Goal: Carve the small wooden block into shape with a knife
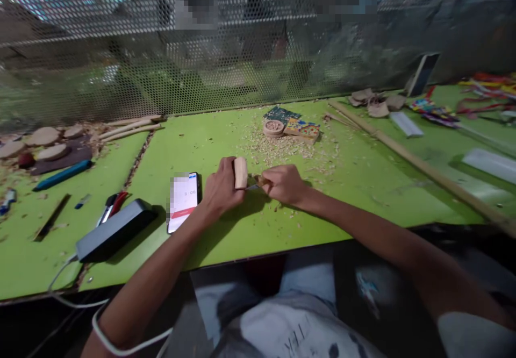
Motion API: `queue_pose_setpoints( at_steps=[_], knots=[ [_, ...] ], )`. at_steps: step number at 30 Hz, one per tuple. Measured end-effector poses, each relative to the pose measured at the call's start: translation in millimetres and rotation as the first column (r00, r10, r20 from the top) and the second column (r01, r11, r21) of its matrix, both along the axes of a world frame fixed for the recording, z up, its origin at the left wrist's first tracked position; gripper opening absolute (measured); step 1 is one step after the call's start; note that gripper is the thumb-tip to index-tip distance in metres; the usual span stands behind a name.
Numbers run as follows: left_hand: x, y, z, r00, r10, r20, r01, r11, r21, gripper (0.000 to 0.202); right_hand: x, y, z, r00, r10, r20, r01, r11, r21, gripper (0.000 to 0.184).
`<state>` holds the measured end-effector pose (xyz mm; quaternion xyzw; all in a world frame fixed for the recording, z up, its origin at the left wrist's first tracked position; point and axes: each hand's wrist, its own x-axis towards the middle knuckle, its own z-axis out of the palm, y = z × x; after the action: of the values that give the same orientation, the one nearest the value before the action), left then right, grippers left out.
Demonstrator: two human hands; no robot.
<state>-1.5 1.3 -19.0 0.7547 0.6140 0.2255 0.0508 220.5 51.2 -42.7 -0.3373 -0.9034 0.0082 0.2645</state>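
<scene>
Left hand (221,186) grasped wooden block (241,173), block projecting from right side of grip; right hand (284,183) clenched bladed tool (262,180), blade near block's lower end.

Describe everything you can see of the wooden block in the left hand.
The wooden block is short, pale and stubby, longer than it is wide, with a slightly rounded top end. Its surface looks like bare, unpainted wood. It points roughly up in the picture, over the green tabletop, and the left hand grips it from the side, hiding part of it. A thin-bladed tool in the right hand reaches its lower end; whether the blade touches it is unclear.
</scene>
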Motion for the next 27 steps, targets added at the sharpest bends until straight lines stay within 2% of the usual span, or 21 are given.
queue_pose_setpoints(
  at_steps=[5,11,27],
  knots=[
    [0.1,0.7,-3.0,1.000,-0.027,0.010,0.028,0.999,-0.033,0.058,-9.6,3.6,-3.2,0.999,0.031,0.028,-0.031,0.999,0.008,0.015],
    [5.2,-3.1,-1.8,0.998,-0.043,0.038,0.045,0.998,-0.036,0.057,-8.1,7.6,-9.6,0.998,0.035,0.054,-0.036,0.999,0.003,0.024],
    [8.0,-5.6,-6.8,0.993,-0.101,0.068,0.104,0.994,-0.041,0.055,-4.2,11.1,-14.2,0.997,0.035,0.074,-0.036,0.999,-0.001,0.022]
  ],
)
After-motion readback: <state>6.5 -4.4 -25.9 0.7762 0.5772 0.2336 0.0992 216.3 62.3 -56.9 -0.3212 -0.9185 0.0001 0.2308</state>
